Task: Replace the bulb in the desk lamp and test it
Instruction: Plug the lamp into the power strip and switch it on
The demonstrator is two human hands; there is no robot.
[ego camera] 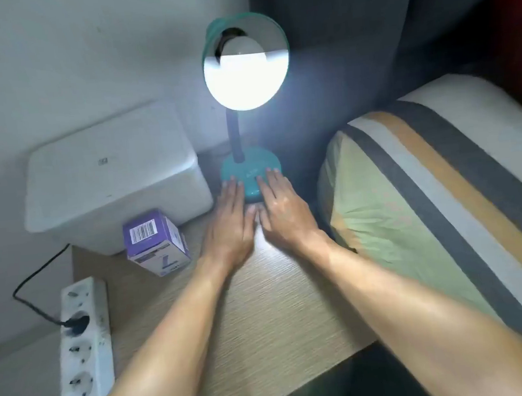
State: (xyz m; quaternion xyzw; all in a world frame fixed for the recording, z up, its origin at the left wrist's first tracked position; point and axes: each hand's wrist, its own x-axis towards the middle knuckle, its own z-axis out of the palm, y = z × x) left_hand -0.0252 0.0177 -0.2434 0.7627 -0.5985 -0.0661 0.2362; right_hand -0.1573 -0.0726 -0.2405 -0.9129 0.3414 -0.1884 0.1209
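A teal desk lamp stands at the back of a wooden bedside table (pixel 263 308). Its round shade (pixel 246 63) faces me and the white bulb (pixel 242 54) inside glows brightly. A dark flexible neck joins the shade to the round teal base (pixel 250 167). My left hand (pixel 230 222) lies flat on the table, fingertips touching the base's left front edge. My right hand (pixel 281 208) lies flat beside it, fingers resting on the base's right front. Both hands hold nothing. A purple bulb box (pixel 156 241) with a barcode stands left of my left hand.
A white plastic box (pixel 109 176) fills the table's back left. A white power strip (pixel 83 349) with one black plug in it lies off the left edge. A striped pillow (pixel 444 213) presses against the table's right side.
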